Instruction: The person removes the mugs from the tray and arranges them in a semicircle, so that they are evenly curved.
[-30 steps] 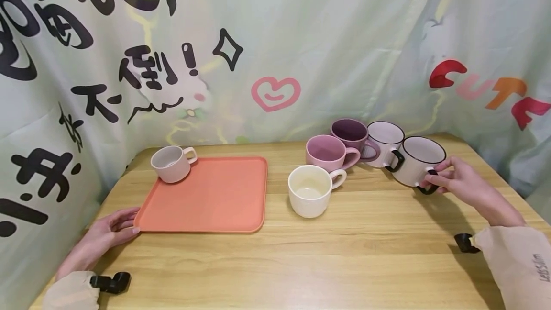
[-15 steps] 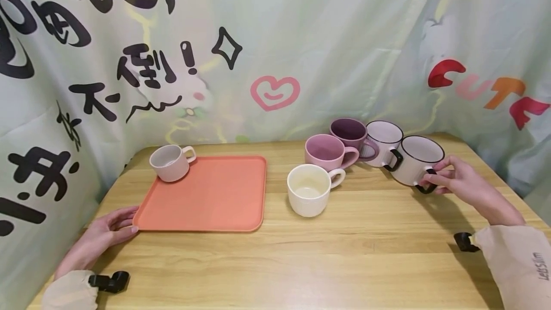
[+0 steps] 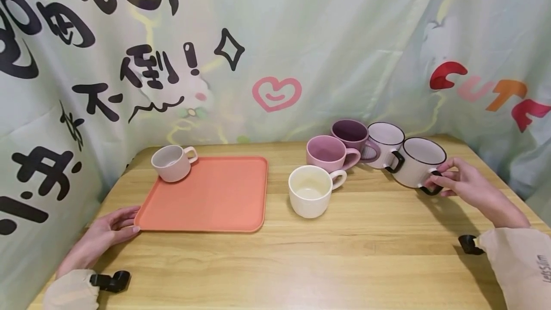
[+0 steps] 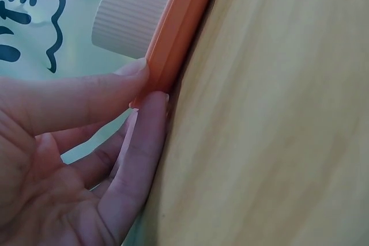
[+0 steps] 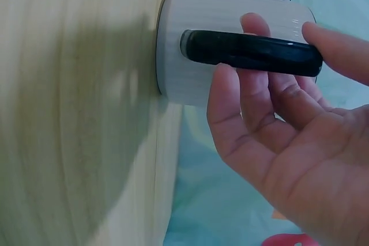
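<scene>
My left hand (image 3: 105,231) pinches the near left corner of an orange rectangular tray (image 3: 224,200), thumb on its rim and a finger at its underside in the left wrist view. A small pale grey-pink cup (image 3: 171,166) sits at the tray's far left corner. On the right, my right hand (image 3: 467,185) grips the black handle (image 5: 253,53) of a white enamel-style mug (image 3: 415,169) with a dark rim. In the right wrist view a fingertip shows through the handle's loop, and the thumb lies at the handle's upper end. This mug stands upright on the table.
Left of the held mug stand a second white mug (image 3: 384,142) with a black handle, a dark purple mug (image 3: 350,140), a pink mug (image 3: 326,157) and a cream cup (image 3: 310,195). A printed curtain (image 3: 327,37) hangs behind the wooden table (image 3: 275,271).
My right hand has shifted slightly right, and the mug's black handle sits a little farther right with it. My left hand stays at the tray corner.
</scene>
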`<action>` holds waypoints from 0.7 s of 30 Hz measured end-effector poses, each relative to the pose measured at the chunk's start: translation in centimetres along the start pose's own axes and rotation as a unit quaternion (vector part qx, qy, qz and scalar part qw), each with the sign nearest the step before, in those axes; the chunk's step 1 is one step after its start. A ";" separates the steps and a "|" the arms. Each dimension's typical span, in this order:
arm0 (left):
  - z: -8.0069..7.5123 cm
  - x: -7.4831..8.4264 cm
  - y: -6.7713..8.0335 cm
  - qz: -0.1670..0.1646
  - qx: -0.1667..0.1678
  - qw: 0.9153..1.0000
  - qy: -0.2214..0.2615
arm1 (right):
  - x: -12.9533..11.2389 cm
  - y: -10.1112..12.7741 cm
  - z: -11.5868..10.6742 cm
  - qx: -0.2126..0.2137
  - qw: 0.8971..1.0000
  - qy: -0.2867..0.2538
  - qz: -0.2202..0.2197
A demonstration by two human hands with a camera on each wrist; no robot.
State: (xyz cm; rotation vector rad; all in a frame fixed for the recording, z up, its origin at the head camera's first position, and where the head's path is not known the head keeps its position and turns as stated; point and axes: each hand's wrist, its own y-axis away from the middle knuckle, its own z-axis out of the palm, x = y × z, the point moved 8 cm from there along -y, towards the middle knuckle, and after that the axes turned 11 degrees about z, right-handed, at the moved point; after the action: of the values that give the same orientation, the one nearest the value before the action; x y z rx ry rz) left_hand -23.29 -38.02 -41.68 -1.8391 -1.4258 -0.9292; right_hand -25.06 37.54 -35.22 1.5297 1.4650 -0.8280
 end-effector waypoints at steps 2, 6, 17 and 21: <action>-0.1 0.0 0.1 -0.004 -0.001 1.000 -0.003 | -0.1 -0.1 0.1 0.000 1.000 0.001 -0.003; -0.4 0.0 0.1 -0.013 0.000 1.000 -0.010 | -0.1 -0.3 -0.1 0.014 1.000 0.024 0.003; 0.2 0.2 -0.1 0.000 0.007 1.000 0.009 | -1.9 0.8 -4.8 0.187 0.981 -0.052 0.003; 0.0 0.3 0.1 0.002 0.009 1.000 0.005 | -4.5 0.9 -5.2 0.240 0.968 -0.072 -0.008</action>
State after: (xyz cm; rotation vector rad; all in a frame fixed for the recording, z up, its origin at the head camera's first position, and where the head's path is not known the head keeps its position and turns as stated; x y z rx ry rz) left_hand -23.18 -37.82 -41.44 -1.8215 -1.4182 -0.9199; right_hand -25.07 40.24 -28.86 1.7605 1.2247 -1.3470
